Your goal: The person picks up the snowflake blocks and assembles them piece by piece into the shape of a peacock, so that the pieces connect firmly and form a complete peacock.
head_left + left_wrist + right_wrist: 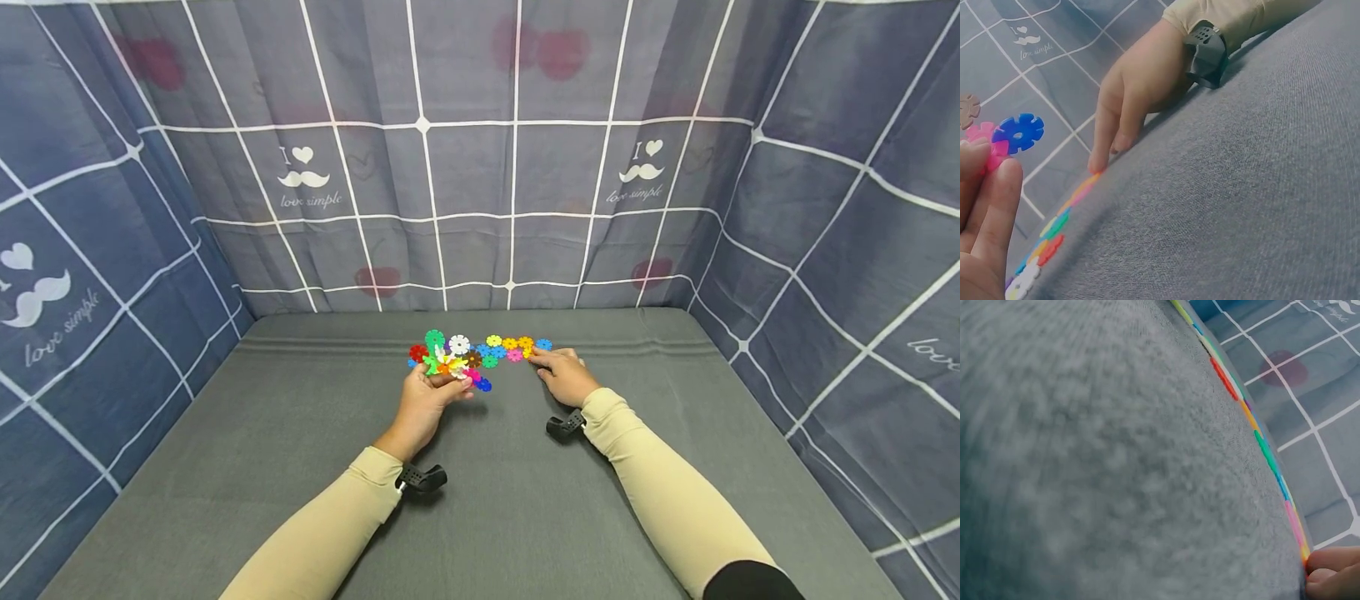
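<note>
My left hand pinches a joined cluster of colourful notched plastic discs, held up off the cloth. A pink disc of that cluster is between the thumb and fingers, with a blue disc sticking out beside it. Loose discs lie flat in a band behind and to the right, among them a green disc and a pink disc. At the band's right end my right hand reaches down, extended fingertips touching a yellow disc. The cluster hides part of the band in the head view.
Grey cloth covers the table. A checked curtain stands along the back and both sides. A blue disc lies just beyond the right fingertips. Each wrist wears a black camera mount.
</note>
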Available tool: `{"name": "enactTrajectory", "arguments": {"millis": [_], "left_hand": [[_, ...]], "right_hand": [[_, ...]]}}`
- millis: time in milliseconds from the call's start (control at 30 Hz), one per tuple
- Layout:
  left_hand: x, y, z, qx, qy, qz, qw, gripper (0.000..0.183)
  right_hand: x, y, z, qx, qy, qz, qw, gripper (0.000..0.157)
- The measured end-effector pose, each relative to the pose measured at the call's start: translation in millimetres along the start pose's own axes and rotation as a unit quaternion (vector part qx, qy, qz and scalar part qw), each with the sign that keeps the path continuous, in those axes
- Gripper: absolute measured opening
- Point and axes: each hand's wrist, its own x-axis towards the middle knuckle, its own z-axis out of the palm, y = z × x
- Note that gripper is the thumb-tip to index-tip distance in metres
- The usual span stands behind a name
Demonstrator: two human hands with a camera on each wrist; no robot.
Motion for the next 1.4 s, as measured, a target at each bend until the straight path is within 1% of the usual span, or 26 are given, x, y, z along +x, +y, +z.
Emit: {"name": "enactTrajectory", "arguments": {"millis": [67,200,233,300,500,700,800,867,900,967,1067,1133,1200,1267,1400], "left_hand": [[0.1,1.1,0.1,0.001,-0.002,-0.001,1.0,0.047],[-1.0,2.0,-0.6,0.012,-0.006,-0.01,0.9999,0.048],[-1.4,2.1,-0.7,0.016,-0.007,-0.012,0.9998,0.048],[-2.1,2.0,-0.9,0.022,-0.011,-0.014,0.9996,0.048],[-2.6,0.9,-0.9,0.029,-0.027,-0.013,0.9991,0.046],[-3.6,1.3,-0.3,0.038,-0.03,-0.008,0.9988,0.044],[-3.6,1.2,-0.5,0.043,-0.032,-0.009,0.9985,0.045],[-3.6,1.2,-0.6,0.043,-0.032,-0.009,0.9985,0.045],[-3.6,1.3,-0.6,0.042,-0.033,-0.009,0.9985,0.045],[-3.5,0.9,-0.7,0.04,-0.034,-0.009,0.9986,0.045],[-3.3,0.4,-1.1,0.038,-0.034,-0.009,0.9987,0.044],[-3.1,0.1,-1.4,0.038,-0.033,-0.01,0.9987,0.044],[-3.0,-0.1,-1.6,0.04,-0.032,-0.01,0.9987,0.043],[-3.1,0.1,-1.6,0.043,-0.031,-0.01,0.9985,0.043],[-2.9,0.3,-1.4,0.046,-0.031,-0.009,0.9984,0.043]], "right_hand": [[1.4,-2.6,0.6,-0.004,0.01,-0.009,1.0,0.031],[2.1,-7.3,4.2,0.01,0.072,-0.043,0.996,0.005],[2.0,-7.5,5.4,0.014,0.083,-0.048,0.995,0.003],[0.9,-7.8,6.7,0.021,0.095,-0.049,0.994,0.008],[-1.6,-10.3,4.0,0.028,0.074,-0.039,0.996,0.008],[-2.1,-14.6,-0.3,0.073,0.054,-0.019,0.996,0.016],[-0.9,-15.2,0.0,0.096,0.059,-0.015,0.994,0.013],[0.0,-16.8,0.1,0.123,0.062,-0.018,0.99,0.012],[0.7,-18.3,-0.2,0.144,0.061,-0.023,0.987,0.013],[2.1,-22.0,-0.3,0.201,0.049,-0.039,0.978,0.019],[2.7,-30.3,-1.7,0.285,0.017,-0.068,0.956,0.027],[2.7,-36.7,-2.6,0.326,-0.001,-0.086,0.941,0.03],[1.7,-43.3,-3.3,0.347,-0.009,-0.099,0.933,0.03],[0.4,-49.9,-3.8,0.36,-0.014,-0.108,0.927,0.029],[-2.2,-60.0,-2.5,0.391,-0.029,-0.109,0.913,0.028]]}}
